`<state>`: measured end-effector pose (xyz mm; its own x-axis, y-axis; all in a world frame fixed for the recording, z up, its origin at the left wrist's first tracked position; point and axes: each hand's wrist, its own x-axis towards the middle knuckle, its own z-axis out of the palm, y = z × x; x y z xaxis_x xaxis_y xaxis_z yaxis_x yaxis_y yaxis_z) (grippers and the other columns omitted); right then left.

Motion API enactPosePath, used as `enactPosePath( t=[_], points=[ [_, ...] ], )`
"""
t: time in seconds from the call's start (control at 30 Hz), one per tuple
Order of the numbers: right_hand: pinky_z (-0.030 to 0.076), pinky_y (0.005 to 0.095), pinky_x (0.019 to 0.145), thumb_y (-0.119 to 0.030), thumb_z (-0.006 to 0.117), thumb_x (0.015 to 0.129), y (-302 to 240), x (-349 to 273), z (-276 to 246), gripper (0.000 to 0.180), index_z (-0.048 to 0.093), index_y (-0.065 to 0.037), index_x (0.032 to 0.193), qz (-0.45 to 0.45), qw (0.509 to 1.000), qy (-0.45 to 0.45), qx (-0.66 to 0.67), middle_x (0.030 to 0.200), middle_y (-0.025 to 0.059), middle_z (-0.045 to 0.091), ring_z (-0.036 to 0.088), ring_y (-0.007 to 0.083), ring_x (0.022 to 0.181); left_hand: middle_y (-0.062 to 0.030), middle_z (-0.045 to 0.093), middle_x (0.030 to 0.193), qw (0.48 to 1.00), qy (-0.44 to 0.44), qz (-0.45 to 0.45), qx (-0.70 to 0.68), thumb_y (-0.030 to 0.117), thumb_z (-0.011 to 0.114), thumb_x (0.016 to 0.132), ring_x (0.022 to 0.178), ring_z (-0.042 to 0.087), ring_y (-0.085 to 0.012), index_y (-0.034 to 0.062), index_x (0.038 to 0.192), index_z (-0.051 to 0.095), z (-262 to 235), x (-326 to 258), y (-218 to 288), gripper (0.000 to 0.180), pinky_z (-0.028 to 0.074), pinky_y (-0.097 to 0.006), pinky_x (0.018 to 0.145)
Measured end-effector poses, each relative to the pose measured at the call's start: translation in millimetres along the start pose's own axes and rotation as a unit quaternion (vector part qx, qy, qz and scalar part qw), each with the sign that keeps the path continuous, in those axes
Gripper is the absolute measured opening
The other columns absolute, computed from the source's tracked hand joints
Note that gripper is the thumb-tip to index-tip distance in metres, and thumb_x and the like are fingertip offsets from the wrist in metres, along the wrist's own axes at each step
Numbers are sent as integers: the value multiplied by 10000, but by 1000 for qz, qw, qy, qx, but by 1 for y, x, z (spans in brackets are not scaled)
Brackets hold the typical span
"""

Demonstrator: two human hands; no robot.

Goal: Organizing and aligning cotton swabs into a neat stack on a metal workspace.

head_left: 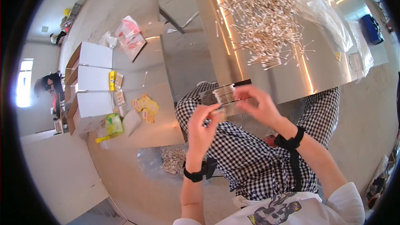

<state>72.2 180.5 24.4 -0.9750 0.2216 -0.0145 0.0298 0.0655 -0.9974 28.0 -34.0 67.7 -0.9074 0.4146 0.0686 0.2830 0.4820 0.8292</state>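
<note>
A row of cotton swabs (225, 95) lies side by side in a narrow black holder (243, 83) above my lap, by the metal table's near edge. My right hand (261, 107) is at the row's right end, thumb and fingers bent and apart, fingertips touching or very near the swabs. Just below the row, my left hand (203, 127) pinches a small pale yellowish thing (220, 115) between thumb and fingers; it is blurred, and its kind cannot be made out. A big loose heap of cotton swabs (266, 21) covers part of the metal table (202, 12) ahead.
Clear plastic bags (329, 16) and a blue case (372, 29) are at the far right. On the left table (160, 96) are white cardboard boxes (96, 79), yellow packets (146, 107), and a green packet (113, 123). A bag of swabs (173, 160) sits below it.
</note>
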Motion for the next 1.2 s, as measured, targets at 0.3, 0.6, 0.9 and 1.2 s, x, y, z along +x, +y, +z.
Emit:
enactPosePath(
  t=[0.3,0.6,0.9,1.2],
  points=[
    [513,308,649,-113,769,853,0,-19,-25,198,620,10,896,81,982,-152,-73,764,91,679,656,171,700,-91,707,998,973,-101,-100,-180,-57,716,844,879,693,-155,9,1229,508,54,5,2,442,534,-283,803],
    [501,277,638,-174,755,886,28,20,-6,221,651,21,874,159,984,-14,-79,755,59,684,626,105,688,-196,569,1346,980,85,-169,-65,308,825,827,1246,557,-281,-3,1424,445,46,49,-102,773,429,-393,1050],
    [520,284,646,-194,771,873,41,33,5,276,590,11,915,164,974,15,-158,752,65,655,637,128,697,-101,714,1036,940,-89,-249,-217,177,847,808,935,656,-139,-19,1323,520,41,60,-110,640,500,-272,840],
    [523,358,649,-213,774,850,37,36,21,297,573,-1,905,141,970,5,-199,747,112,661,663,239,712,-52,703,983,945,-83,-220,-226,99,810,836,866,639,-94,-4,1173,592,44,58,-114,414,497,-236,775]
  ],
)
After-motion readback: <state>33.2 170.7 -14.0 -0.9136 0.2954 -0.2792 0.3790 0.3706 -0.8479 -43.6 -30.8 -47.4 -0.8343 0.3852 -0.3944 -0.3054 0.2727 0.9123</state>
